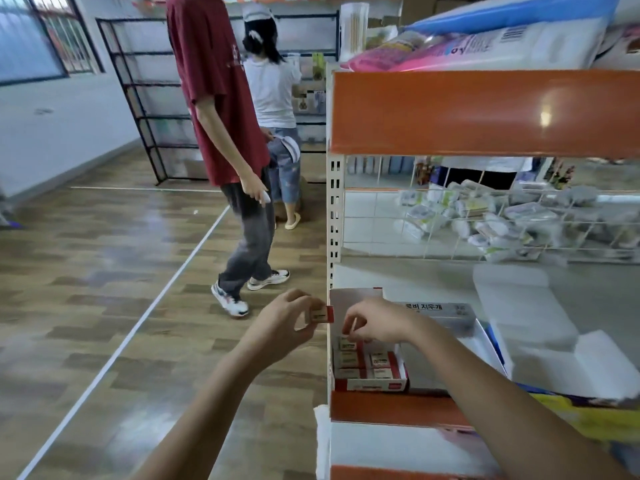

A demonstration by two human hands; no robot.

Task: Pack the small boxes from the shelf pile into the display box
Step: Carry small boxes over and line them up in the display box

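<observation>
A red and white display box (372, 386) sits at the left end of a shelf, its lid flap standing up behind it. Several small red and white boxes (381, 361) lie inside it. My left hand (284, 323) is left of the shelf post, out over the floor, pinching one small box (322, 314). My right hand (375, 325) hovers over the back of the display box with another small box (347, 330) between its fingertips.
White foam blocks (526, 306) and a grey carton with Korean print (440, 311) sit on the same shelf to the right. An orange shelf edge (485, 112) hangs above. Two people (228, 133) stand in the aisle to the left on the wooden floor.
</observation>
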